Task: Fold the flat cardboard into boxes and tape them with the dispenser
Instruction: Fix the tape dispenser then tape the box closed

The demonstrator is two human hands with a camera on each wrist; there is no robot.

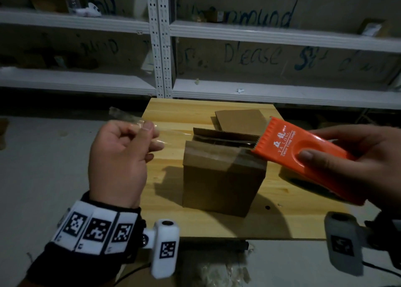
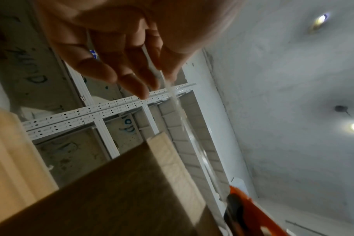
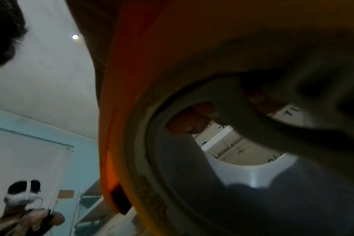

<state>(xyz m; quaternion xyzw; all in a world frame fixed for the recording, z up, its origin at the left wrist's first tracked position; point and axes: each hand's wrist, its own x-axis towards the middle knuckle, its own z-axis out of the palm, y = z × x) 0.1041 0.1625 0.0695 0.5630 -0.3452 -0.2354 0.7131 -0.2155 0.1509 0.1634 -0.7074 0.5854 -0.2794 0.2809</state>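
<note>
A folded brown cardboard box [image 1: 223, 178] stands on the wooden table [image 1: 173, 221], its top flaps partly raised at the back. My right hand [image 1: 338, 163] grips the orange tape dispenser [image 1: 303, 150], whose toothed end hovers over the box's top right. My left hand [image 1: 123, 156] is raised left of the box and pinches the free end of clear tape [image 1: 138, 121] between thumb and fingers. The tape [image 2: 184, 124] stretches from my fingertips [image 2: 145, 89] down to the dispenser [image 2: 244, 212]. In the right wrist view the dispenser [image 3: 131, 111] and its tape roll [image 3: 192, 183] fill the frame.
A flat piece of cardboard [image 1: 238, 119] lies on the table behind the box. White metal shelving [image 1: 260, 91] runs along the wall past the table's far edge. Crumpled tape scraps [image 1: 219, 271] lie on the floor below the table's near edge.
</note>
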